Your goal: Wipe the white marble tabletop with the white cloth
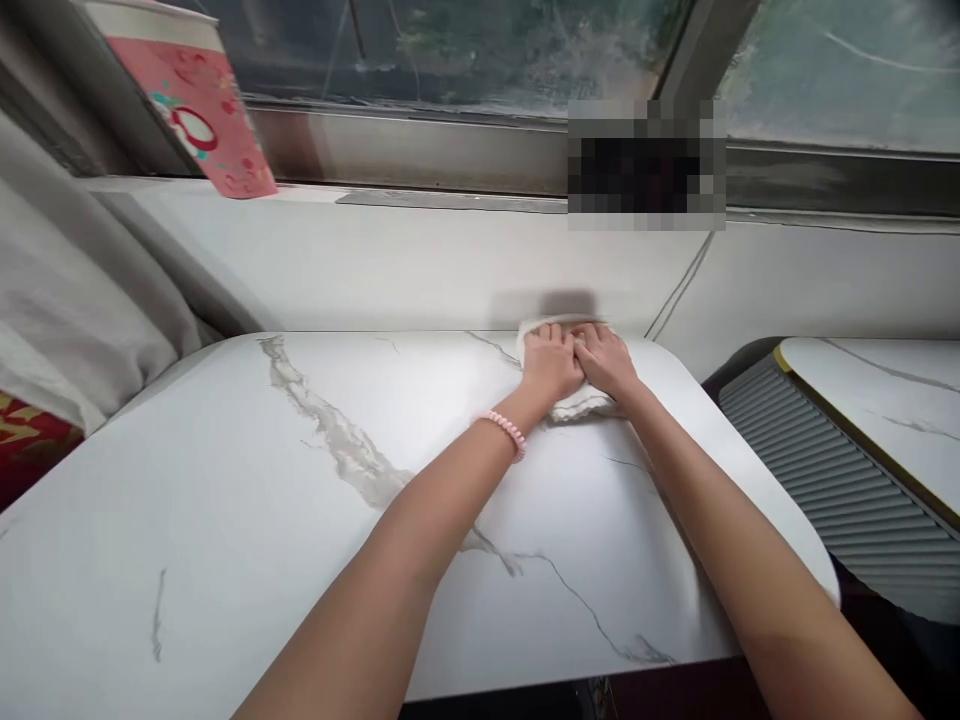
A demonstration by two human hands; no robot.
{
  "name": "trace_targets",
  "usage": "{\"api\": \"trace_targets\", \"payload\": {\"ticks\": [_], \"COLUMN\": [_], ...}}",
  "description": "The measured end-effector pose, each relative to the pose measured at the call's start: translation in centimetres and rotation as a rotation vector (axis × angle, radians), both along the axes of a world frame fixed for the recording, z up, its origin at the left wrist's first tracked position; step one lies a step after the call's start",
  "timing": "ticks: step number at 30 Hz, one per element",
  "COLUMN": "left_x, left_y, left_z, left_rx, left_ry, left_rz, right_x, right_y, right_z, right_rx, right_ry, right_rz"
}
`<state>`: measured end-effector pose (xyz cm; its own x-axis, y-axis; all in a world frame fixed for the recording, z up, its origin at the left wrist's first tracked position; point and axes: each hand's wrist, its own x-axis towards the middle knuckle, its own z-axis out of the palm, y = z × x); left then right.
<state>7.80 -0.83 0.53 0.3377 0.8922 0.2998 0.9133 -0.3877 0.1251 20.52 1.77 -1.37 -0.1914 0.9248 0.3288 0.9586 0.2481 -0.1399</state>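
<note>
A white cloth (583, 405) lies bunched on the white marble-patterned table (225, 500), at its far edge against the wall. My left hand (553, 364) presses down on the cloth with its fingers bent over it; a pink coiled band (501, 430) circles that wrist. Right beside it, my right hand (606, 360) also bears on the cloth, its fingers meeting those of the left. Both arms reach forward across the tabletop. The cloth's middle is hidden under the hands.
A pink patterned paper cup (202, 120) stands on the window ledge at upper left. Further right, a blurred-out dark object (641, 175) sits there, with a thin cable (681, 285) below. A grey curtain (67, 270) hangs left; a ribbed grey cabinet (840, 480) stands right.
</note>
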Motion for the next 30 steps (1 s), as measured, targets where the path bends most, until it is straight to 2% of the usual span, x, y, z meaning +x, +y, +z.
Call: {"api": "trace_targets", "payload": {"ticks": [3, 6, 13, 17, 22, 27, 30], "left_x": [0.0, 0.1, 0.1, 0.4, 1.1, 2.1, 3.0], "left_y": [0.7, 0.9, -1.7, -5.1, -11.8, -18.4, -20.8], "left_z": [-0.2, -0.3, -0.3, 0.4, 1.6, 2.2, 2.2], "left_rx": [0.029, 0.042, 0.040, -0.004, -0.103, -0.080, -0.040], "left_ry": [-0.011, -0.012, 0.022, 0.058, 0.196, 0.293, 0.338], "left_rz": [0.002, -0.003, 0.030, -0.001, -0.022, -0.130, -0.176], "right_x": [-0.2, -0.5, -0.5, -0.3, 0.7, 2.5, 3.6], "right_y": [0.5, 0.1, -3.1, -6.5, -13.1, -21.0, -24.3], "right_z": [0.3, 0.8, 1.5, 1.4, 1.2, 1.4, 1.5], "right_rx": [-0.046, -0.061, -0.073, -0.066, -0.070, -0.039, -0.037], "right_ry": [0.129, 0.166, 0.193, 0.127, 0.088, 0.118, 0.153], "right_rz": [-0.074, -0.104, -0.024, -0.009, 0.064, 0.099, 0.049]}}
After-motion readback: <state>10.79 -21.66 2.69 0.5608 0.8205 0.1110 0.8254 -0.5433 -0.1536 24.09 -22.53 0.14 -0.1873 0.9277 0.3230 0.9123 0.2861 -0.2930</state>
